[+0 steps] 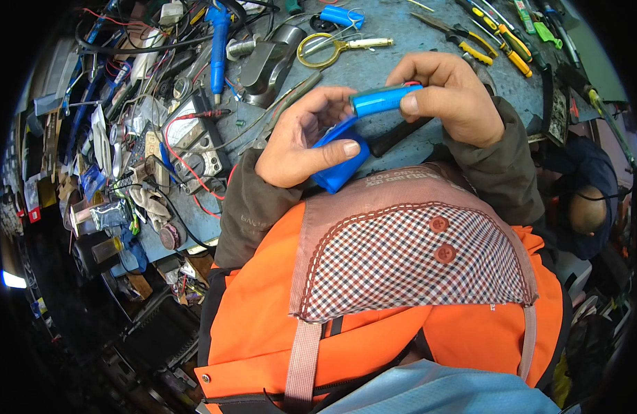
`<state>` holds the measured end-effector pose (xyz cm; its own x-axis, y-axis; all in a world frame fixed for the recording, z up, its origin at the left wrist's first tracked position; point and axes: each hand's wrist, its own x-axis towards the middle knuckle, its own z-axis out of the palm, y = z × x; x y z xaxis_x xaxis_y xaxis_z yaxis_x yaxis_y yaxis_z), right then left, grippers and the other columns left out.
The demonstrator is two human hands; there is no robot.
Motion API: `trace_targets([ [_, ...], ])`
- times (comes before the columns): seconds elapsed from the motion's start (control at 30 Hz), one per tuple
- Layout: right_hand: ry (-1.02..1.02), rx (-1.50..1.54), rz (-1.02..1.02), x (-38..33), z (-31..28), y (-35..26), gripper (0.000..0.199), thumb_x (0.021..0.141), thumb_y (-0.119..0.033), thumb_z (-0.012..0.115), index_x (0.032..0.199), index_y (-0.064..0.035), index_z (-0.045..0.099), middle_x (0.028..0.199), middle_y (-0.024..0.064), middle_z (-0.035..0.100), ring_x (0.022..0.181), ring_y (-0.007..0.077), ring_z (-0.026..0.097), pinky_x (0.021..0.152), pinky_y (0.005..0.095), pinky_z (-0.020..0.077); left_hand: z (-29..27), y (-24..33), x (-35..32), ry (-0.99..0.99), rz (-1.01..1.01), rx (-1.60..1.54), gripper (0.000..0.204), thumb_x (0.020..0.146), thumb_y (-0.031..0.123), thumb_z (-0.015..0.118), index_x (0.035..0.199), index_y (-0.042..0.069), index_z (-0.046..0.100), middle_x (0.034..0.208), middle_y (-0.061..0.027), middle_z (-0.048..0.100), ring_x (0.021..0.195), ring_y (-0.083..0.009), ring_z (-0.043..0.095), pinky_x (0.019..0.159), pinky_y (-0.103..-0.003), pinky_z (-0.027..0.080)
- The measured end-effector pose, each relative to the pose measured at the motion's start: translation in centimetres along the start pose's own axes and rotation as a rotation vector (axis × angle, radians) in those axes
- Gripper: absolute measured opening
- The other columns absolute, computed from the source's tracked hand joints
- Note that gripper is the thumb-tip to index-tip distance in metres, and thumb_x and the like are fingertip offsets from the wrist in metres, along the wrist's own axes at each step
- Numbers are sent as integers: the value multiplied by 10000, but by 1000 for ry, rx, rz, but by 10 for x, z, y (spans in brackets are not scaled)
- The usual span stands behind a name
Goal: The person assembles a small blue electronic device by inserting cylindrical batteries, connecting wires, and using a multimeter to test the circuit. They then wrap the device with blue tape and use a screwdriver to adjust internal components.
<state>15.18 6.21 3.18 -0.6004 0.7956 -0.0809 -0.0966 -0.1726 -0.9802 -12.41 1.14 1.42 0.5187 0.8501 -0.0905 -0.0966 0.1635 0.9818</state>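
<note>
- The right hand [451,96] holds a blue cylindrical battery cell [382,99] lengthwise over the bench [394,58], thumb on its near side and fingers [429,65] curled over the far side — clamped on the cell at its right half, where a bit of red shows at the tip.
- The left hand [301,138] holds a blue wrapped battery pack [340,165] just below and touching the cell's left end; the thumb presses on the pack's top face and the other fingers close around it from beneath.
- Both things sit close in front of the person's chest, above the near edge of the bench.
- Judged by its look, the cell is stiff, smooth and fairly slippery in its shiny sleeve, light enough for a pinch; the safest hold seems to be round the middle of the barrel, away from the ends. The pack looks firm too, but its wrap could tear.
- No open container shows near the hands — loose tools simply lie about on the bench: a brass-rimmed magnifying glass with a pale handle [329,48], yellow-handled pliers [474,41], a blue soldering tool [219,38], and a grey meter with red and black leads [201,138] to the left.
- Another person [587,200] sits low at the right edge.
</note>
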Motion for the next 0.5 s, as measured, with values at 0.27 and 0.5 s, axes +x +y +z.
trace_targets([
  [0.27,306,-981,-247,10,-26,30,305,805,-200,810,1051,-26,760,897,100,694,779,238,676,724,375,549,-5,3,1,-6,12,278,515,853,226,843,1276,-11,671,1188,-73,652,1117,-175,616,1021,-336,460],
  [0.5,341,-1035,-759,6,14,10,257,824,-118,813,1071,-59,775,1007,115,693,903,322,679,773,412,552,-5,-5,1,37,31,244,465,851,196,873,1234,14,681,1153,-59,620,1079,-168,602,986,-336,477],
])
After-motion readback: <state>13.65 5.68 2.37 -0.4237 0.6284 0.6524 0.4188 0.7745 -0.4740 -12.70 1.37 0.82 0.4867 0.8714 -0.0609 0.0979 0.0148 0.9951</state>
